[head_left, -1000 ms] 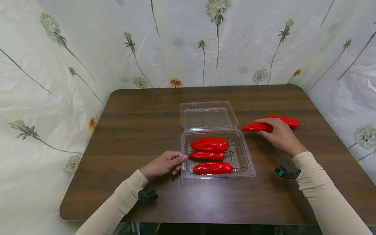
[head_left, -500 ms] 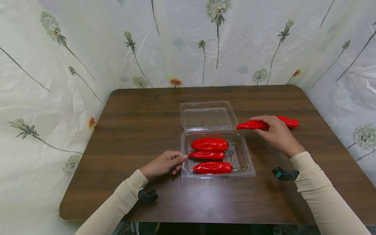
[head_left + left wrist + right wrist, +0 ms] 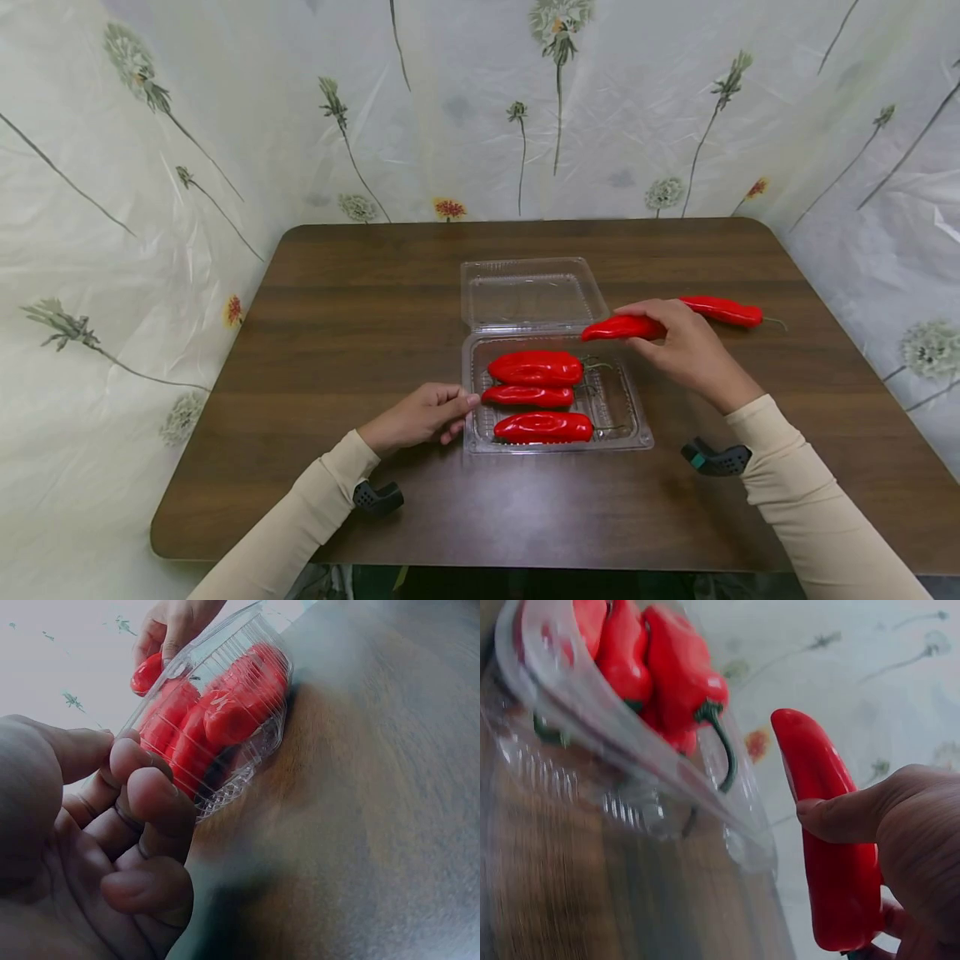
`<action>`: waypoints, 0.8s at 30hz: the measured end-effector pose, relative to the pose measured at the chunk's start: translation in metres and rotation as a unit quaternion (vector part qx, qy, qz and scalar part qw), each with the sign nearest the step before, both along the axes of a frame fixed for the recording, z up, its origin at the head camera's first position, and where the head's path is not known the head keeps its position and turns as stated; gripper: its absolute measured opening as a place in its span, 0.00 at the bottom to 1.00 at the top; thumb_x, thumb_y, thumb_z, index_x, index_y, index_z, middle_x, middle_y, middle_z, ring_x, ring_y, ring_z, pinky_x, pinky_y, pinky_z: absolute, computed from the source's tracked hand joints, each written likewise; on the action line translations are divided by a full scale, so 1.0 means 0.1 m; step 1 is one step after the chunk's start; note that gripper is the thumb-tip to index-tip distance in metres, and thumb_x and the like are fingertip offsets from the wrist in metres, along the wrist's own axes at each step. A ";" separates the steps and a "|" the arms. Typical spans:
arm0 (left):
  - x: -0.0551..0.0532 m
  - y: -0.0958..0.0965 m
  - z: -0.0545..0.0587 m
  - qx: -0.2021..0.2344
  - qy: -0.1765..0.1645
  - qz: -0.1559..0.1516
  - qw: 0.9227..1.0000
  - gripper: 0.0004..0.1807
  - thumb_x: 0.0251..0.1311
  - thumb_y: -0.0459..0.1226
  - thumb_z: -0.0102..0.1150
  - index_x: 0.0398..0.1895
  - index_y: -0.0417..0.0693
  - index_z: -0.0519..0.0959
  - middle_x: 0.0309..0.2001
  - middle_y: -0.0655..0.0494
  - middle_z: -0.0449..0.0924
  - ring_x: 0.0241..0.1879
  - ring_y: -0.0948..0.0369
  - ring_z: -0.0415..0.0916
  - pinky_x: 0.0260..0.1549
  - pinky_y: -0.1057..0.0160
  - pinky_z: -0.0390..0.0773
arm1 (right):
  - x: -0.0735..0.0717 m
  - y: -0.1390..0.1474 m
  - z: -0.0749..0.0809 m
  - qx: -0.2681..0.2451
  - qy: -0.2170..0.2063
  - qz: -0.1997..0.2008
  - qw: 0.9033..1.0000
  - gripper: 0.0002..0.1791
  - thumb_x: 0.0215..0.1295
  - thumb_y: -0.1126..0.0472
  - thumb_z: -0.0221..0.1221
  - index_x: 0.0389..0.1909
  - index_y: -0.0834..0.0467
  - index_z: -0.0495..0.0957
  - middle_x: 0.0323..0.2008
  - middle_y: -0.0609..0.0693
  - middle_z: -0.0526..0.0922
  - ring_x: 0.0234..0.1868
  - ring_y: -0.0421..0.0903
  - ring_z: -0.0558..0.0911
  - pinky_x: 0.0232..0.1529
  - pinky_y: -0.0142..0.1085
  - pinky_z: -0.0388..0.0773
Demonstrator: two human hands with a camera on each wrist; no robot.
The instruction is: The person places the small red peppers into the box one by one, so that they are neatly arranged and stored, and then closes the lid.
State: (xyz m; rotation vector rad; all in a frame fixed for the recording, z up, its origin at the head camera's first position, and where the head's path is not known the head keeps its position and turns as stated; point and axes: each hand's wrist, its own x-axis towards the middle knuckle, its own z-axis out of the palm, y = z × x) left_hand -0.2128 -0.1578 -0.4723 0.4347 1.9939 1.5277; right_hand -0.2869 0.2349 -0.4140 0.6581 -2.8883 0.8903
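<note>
A clear plastic clamshell container (image 3: 633,417) stands open, its lid (image 3: 534,293) laid back behind it. Three red chili peppers (image 3: 543,427) lie side by side in its base, stems to the right. At the base's left rim, the thumb and index finger of my left hand (image 3: 420,417) pinch the edge; the left wrist view shows this grip close up. My right hand (image 3: 690,346) holds another red pepper (image 3: 829,847) between thumb and fingers, tip pointing left. In the head view that pepper overlaps the container's back right corner, near the hinge.
One more red pepper (image 3: 723,311) lies on the brown wooden table (image 3: 360,292) behind my right hand, partly hidden by it. A white sheet with printed flowers (image 3: 450,108) hangs around the table. Each wrist carries a dark camera band (image 3: 378,498).
My right hand has moved left with its pepper, from the table's right side to the container's back right corner. The left hand and the container have stayed in place.
</note>
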 end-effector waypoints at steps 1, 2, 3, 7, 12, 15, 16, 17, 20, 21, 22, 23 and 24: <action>0.00 0.00 0.00 0.000 -0.001 0.000 1.000 0.17 0.76 0.45 0.52 0.31 0.42 0.74 0.23 0.54 0.73 0.22 0.60 0.70 0.26 0.66 0.72 | 0.01 -0.02 0.01 0.002 0.003 0.002 1.000 0.24 0.61 0.67 0.69 0.59 0.52 0.80 0.56 0.54 0.81 0.53 0.52 0.75 0.47 0.51 0.77; 0.00 0.00 0.00 0.000 -0.001 0.001 1.000 0.17 0.76 0.45 0.52 0.31 0.42 0.74 0.23 0.54 0.73 0.22 0.60 0.70 0.26 0.66 0.72 | 0.03 -0.04 0.02 0.002 0.005 0.005 1.000 0.24 0.61 0.67 0.69 0.59 0.52 0.80 0.56 0.53 0.81 0.53 0.52 0.75 0.47 0.50 0.77; 0.00 0.00 0.00 0.000 -0.001 0.000 1.000 0.17 0.76 0.44 0.52 0.32 0.42 0.74 0.23 0.54 0.73 0.22 0.60 0.70 0.26 0.66 0.72 | 0.05 -0.06 0.03 0.001 0.005 0.007 1.000 0.25 0.60 0.67 0.69 0.59 0.52 0.80 0.56 0.53 0.81 0.53 0.52 0.74 0.46 0.50 0.78; 0.00 0.00 -0.01 0.001 -0.002 0.001 1.000 0.16 0.76 0.44 0.51 0.32 0.43 0.74 0.23 0.54 0.73 0.22 0.61 0.70 0.26 0.66 0.72 | 0.11 -0.14 0.05 0.001 0.021 0.029 0.999 0.25 0.59 0.67 0.70 0.59 0.52 0.81 0.54 0.53 0.82 0.52 0.52 0.74 0.43 0.48 0.80; 0.00 0.00 0.00 0.003 -0.002 -0.001 1.000 0.16 0.76 0.44 0.51 0.32 0.41 0.74 0.23 0.54 0.73 0.23 0.60 0.70 0.26 0.66 0.72 | 0.17 -0.26 0.06 0.007 0.038 0.041 0.998 0.26 0.57 0.68 0.71 0.58 0.53 0.81 0.54 0.53 0.83 0.52 0.53 0.75 0.43 0.49 0.80; 0.00 0.00 0.01 0.000 -0.001 0.000 1.000 0.17 0.76 0.44 0.51 0.32 0.41 0.74 0.24 0.53 0.73 0.23 0.60 0.70 0.26 0.66 0.72 | 0.22 -0.33 0.07 0.006 0.036 0.050 0.998 0.25 0.57 0.67 0.72 0.57 0.54 0.82 0.54 0.54 0.83 0.53 0.54 0.76 0.47 0.51 0.79; 0.00 0.00 0.01 -0.001 0.000 0.000 1.000 0.17 0.76 0.44 0.51 0.32 0.40 0.74 0.24 0.53 0.73 0.23 0.60 0.70 0.26 0.66 0.72 | 0.24 -0.35 0.07 0.005 0.035 0.053 0.998 0.25 0.57 0.67 0.72 0.57 0.54 0.82 0.54 0.54 0.83 0.54 0.54 0.76 0.48 0.52 0.78; 0.00 0.00 0.01 -0.002 0.000 0.000 1.000 0.17 0.76 0.44 0.51 0.33 0.40 0.74 0.24 0.53 0.73 0.23 0.59 0.70 0.26 0.66 0.72 | 0.25 -0.37 0.08 0.004 0.033 0.057 0.998 0.25 0.57 0.67 0.72 0.57 0.54 0.82 0.54 0.54 0.83 0.54 0.54 0.76 0.48 0.52 0.79; 0.00 0.00 0.00 -0.001 -0.001 -0.001 1.000 0.17 0.76 0.43 0.51 0.33 0.39 0.74 0.24 0.53 0.73 0.23 0.59 0.70 0.26 0.66 0.72 | 0.30 -0.44 0.09 0.003 0.027 0.066 0.997 0.25 0.57 0.67 0.72 0.57 0.55 0.82 0.54 0.53 0.83 0.53 0.53 0.76 0.47 0.51 0.79; 0.00 0.00 0.00 0.001 -0.002 -0.001 1.000 0.16 0.76 0.43 0.51 0.33 0.39 0.74 0.24 0.53 0.73 0.23 0.60 0.70 0.26 0.66 0.72 | 0.32 -0.46 0.09 0.004 0.028 0.069 0.997 0.26 0.57 0.67 0.72 0.58 0.55 0.82 0.53 0.53 0.83 0.53 0.53 0.76 0.46 0.50 0.80; 0.00 0.00 -0.01 0.002 -0.003 -0.001 1.000 0.16 0.76 0.43 0.51 0.33 0.39 0.74 0.24 0.53 0.73 0.23 0.60 0.70 0.26 0.66 0.72 | 0.33 -0.48 0.09 0.005 0.028 0.072 0.997 0.26 0.56 0.68 0.72 0.58 0.55 0.82 0.53 0.52 0.83 0.52 0.52 0.76 0.46 0.49 0.80; 0.00 -0.01 -0.01 0.003 -0.004 -0.001 1.000 0.16 0.76 0.43 0.51 0.33 0.39 0.74 0.24 0.53 0.73 0.23 0.60 0.70 0.26 0.66 0.72 | 0.34 -0.50 0.09 0.007 0.029 0.076 0.997 0.26 0.56 0.68 0.72 0.58 0.55 0.82 0.53 0.52 0.84 0.52 0.52 0.76 0.46 0.48 0.79; 0.00 -0.01 -0.01 0.004 -0.005 -0.001 1.000 0.16 0.76 0.43 0.51 0.33 0.40 0.74 0.24 0.53 0.73 0.23 0.60 0.70 0.26 0.66 0.72 | 0.36 -0.53 0.09 0.008 0.030 0.080 0.996 0.26 0.56 0.68 0.72 0.58 0.55 0.82 0.52 0.52 0.84 0.51 0.52 0.77 0.46 0.48 0.79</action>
